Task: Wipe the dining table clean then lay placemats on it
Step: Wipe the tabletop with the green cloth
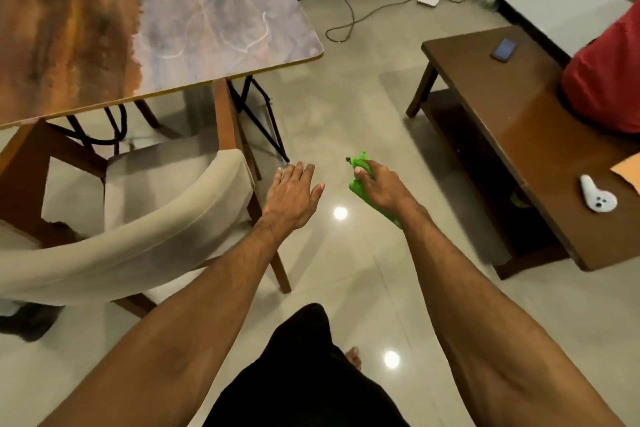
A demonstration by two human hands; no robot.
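Cloth point(358, 184), green and bunched, was clenched in the grip of the right hand point(384, 189) above the floor; the left hand point(292, 194) was spread and released, holding nothing. Wiping seemed not yet begun: the cloth would need to be carried up to the tabletop point(214, 24), farther off at left, where pale smears were seen. A cushioned chair point(138, 218) was set between. No placemats were seen.

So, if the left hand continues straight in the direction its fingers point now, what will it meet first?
Probably the black metal leg under the dining table: the open left hand points up-frame toward its foot. Depth is unclear, so it may pass above it.
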